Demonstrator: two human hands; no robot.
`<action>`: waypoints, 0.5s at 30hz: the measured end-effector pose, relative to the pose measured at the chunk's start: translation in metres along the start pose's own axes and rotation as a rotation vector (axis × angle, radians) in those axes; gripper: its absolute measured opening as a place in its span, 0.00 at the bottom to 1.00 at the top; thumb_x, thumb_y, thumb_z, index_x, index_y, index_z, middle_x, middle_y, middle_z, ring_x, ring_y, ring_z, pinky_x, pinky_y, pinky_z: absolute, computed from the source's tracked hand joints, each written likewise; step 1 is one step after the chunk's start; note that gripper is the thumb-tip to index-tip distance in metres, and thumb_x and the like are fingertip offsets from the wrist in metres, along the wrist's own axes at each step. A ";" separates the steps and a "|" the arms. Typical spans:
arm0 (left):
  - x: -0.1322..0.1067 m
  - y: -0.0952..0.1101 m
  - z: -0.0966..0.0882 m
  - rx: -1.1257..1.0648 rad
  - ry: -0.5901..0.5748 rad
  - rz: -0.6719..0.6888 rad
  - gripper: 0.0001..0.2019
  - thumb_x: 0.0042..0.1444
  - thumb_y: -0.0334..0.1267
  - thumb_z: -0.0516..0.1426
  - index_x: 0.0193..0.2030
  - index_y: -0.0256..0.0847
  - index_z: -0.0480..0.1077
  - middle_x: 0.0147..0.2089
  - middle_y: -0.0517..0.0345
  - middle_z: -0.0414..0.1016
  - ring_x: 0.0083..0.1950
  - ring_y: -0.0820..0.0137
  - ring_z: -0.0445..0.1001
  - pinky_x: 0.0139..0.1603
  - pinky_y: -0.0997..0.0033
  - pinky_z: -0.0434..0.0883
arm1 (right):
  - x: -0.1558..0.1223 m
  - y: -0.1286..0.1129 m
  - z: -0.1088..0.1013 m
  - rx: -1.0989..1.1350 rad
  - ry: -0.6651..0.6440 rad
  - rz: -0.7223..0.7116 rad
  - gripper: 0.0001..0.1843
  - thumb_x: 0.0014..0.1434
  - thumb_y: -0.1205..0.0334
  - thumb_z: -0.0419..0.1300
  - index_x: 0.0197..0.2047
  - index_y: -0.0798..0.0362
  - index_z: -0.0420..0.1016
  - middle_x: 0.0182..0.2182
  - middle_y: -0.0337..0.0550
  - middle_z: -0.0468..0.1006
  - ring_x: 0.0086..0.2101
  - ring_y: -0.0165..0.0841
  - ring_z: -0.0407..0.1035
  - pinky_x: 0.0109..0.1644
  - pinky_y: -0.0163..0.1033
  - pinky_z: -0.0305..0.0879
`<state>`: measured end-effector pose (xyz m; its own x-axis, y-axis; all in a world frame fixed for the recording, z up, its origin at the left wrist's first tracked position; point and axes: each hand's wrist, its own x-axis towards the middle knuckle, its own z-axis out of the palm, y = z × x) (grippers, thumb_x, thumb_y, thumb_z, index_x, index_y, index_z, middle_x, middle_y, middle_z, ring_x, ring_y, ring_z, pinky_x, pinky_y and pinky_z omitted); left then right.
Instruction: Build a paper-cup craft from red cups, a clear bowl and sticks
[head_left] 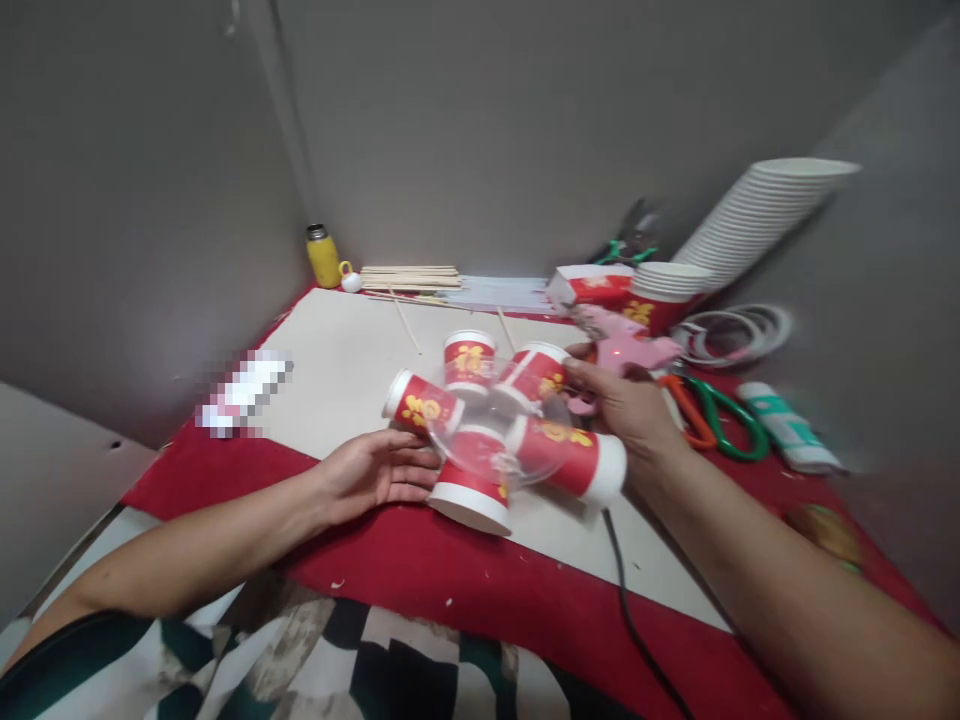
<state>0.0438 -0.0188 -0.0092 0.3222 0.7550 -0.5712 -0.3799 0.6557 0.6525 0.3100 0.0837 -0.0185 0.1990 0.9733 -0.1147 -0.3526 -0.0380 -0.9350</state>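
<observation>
Several red-and-white paper cups (471, 362) with yellow prints are arranged in a ring around a clear round plastic disc (487, 415). They are over the pale board in front of me. My left hand (382, 470) is on the ring's left side, its fingers stretched out and loosely apart. Its fingertips reach the lower cup (471, 497), and the left cup partly covers the thumb. My right hand (634, 410) is closed around a pink hot glue gun (634, 345), whose handle is mostly hidden. The thumb and a finger of this hand meet the upper-right cup (536, 370).
A tall stack of white cups (772, 215) leans at the back right. Nearby lie a coiled white cable (739, 335), green-handled scissors (724, 420) and a white-and-teal tube (789, 428). Wooden sticks (409, 278) and a yellow bottle (323, 258) are along the back. A black cord (626, 590) crosses the front edge.
</observation>
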 end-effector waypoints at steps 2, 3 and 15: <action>0.008 -0.001 -0.003 0.043 -0.045 -0.005 0.09 0.55 0.33 0.59 0.40 0.29 0.75 0.38 0.45 0.78 0.34 0.68 0.78 0.39 0.68 0.75 | 0.000 -0.001 0.002 0.044 0.045 -0.008 0.16 0.36 0.69 0.72 0.32 0.56 0.77 0.23 0.37 0.76 0.22 0.27 0.70 0.22 0.29 0.71; 0.012 -0.001 -0.005 0.067 -0.055 0.012 0.08 0.54 0.31 0.59 0.40 0.29 0.75 0.36 0.46 0.78 0.33 0.69 0.77 0.37 0.69 0.74 | -0.001 -0.002 0.003 0.059 0.048 0.001 0.15 0.36 0.70 0.72 0.31 0.56 0.77 0.23 0.37 0.75 0.22 0.27 0.69 0.22 0.29 0.71; 0.056 0.005 0.006 0.107 -0.147 0.093 0.11 0.48 0.23 0.62 0.40 0.32 0.74 0.38 0.46 0.79 0.35 0.66 0.79 0.41 0.63 0.77 | -0.010 -0.012 0.016 0.198 0.030 -0.028 0.19 0.31 0.72 0.73 0.29 0.56 0.72 0.28 0.36 0.71 0.23 0.25 0.67 0.19 0.27 0.66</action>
<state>0.0651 0.0264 -0.0351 0.4159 0.8000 -0.4324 -0.3217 0.5742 0.7529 0.2976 0.0779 -0.0013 0.2376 0.9660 -0.1022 -0.5185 0.0372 -0.8543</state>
